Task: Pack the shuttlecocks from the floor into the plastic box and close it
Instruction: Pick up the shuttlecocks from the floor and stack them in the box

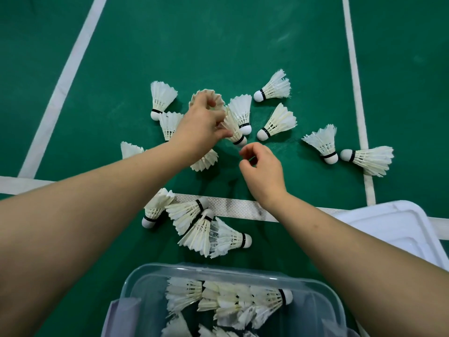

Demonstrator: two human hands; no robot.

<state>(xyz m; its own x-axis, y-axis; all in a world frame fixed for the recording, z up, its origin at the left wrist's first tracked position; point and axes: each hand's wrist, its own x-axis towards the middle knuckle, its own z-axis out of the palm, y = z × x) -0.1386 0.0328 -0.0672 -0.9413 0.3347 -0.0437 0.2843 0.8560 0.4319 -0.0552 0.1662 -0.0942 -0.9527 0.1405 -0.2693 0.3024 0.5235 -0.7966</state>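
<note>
Several white feather shuttlecocks lie scattered on the green court floor. My left hand point(202, 128) pinches one shuttlecock point(234, 128) by its feathers, cork pointing down right, with another shuttlecock point(206, 98) behind its fingers. My right hand point(261, 171) hovers just below, fingers loosely curled, holding nothing. A cluster of shuttlecocks point(196, 227) lies near the white line. The clear plastic box point(313, 295) stands open at the bottom centre with several shuttlecocks point(228, 300) inside.
The box's white lid point(393, 229) lies on the floor at the right. More shuttlecocks lie to the right point(324, 142) point(369, 159) and at the back point(274, 87) point(160, 98). White court lines point(70, 76) cross the green floor.
</note>
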